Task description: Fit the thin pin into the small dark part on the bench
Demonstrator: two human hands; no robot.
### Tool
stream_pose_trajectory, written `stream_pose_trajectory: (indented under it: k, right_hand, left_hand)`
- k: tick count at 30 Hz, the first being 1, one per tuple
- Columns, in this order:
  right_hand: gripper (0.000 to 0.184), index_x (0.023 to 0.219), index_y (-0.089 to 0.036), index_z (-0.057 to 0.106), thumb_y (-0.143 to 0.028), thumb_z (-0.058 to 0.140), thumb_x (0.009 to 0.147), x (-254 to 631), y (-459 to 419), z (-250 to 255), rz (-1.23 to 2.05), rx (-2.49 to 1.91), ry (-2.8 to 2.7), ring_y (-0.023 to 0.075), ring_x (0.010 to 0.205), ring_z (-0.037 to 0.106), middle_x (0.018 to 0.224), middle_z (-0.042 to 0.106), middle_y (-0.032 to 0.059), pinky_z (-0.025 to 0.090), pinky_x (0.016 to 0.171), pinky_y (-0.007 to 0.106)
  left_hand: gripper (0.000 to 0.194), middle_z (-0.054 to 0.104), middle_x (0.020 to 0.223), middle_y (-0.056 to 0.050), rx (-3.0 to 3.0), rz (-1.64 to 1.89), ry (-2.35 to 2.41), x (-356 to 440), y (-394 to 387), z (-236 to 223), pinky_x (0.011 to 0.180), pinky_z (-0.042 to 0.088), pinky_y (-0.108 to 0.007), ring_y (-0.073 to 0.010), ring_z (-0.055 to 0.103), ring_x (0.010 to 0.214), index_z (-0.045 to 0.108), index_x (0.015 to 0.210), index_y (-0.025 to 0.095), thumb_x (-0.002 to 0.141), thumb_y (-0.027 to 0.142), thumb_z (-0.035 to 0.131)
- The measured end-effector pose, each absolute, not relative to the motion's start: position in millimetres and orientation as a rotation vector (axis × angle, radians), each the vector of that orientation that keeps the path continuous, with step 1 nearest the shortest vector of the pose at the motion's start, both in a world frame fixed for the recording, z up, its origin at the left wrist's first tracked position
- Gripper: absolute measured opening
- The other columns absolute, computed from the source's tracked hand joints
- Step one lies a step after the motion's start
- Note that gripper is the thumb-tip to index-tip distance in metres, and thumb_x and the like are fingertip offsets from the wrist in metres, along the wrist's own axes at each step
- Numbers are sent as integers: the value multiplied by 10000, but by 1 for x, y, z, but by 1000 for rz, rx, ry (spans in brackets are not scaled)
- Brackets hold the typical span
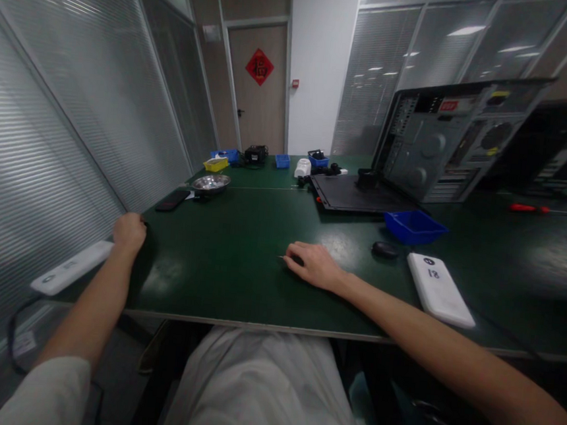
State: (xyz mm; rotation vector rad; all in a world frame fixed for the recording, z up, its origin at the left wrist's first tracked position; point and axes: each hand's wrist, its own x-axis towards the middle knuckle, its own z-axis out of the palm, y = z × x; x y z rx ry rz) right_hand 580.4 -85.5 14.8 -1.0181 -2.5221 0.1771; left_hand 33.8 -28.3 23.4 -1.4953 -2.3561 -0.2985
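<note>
My right hand (pixel 314 266) rests over the green table (pixel 238 281), thumb and forefinger pinched on a small thin pointed piece (pixel 281 257), too small to name. At the table's left edge my left hand (pixel 129 231) is curled closed. Its fingers face away from me, and whatever they hold, if anything, is hidden. Just below that hand lies a long white device (pixel 73 267) with a black cable. Beyond it is a black phone (pixel 173 200). To the right of my right hand sit a black mouse-like object (pixel 384 249) and a white power-bank-like device (pixel 439 289) marked 18.
An open computer case (pixel 433 143) stands at the right, its black side panel (pixel 359 194) lying flat beside it. Nearby are a blue tray (pixel 414 227) and a red screwdriver (pixel 529 209). A metal bowl (pixel 210 183) and a yellow tray (pixel 215 164) lie far left. Part of another person's hand shows at the right edge.
</note>
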Motion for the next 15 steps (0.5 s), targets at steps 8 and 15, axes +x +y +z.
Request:
stream_pose_trajectory:
  k: [8,15]
  right_hand:
    - [228,1000,-202,636,-378,494,1030,580,-86,15,159,-1019,-2530,145,773,586,960,679,34,323,667,262]
    - [219,1001,-204,634,-375,499,1027,581,-86,14,140,-1013,-2537,138,755,571,955,673,30,311,656,264]
  left_hand:
    - [291,613,777,-127,-1416,-278,-2422,40,-26,27,673,339,-251,-206,529,749,736,1014,-46,903,187,600]
    - [268,609,731,-118,-1386,-269,-2451,52,-31,33,710,402,-269,-219,572,768,714,1006,-62,898,153,595]
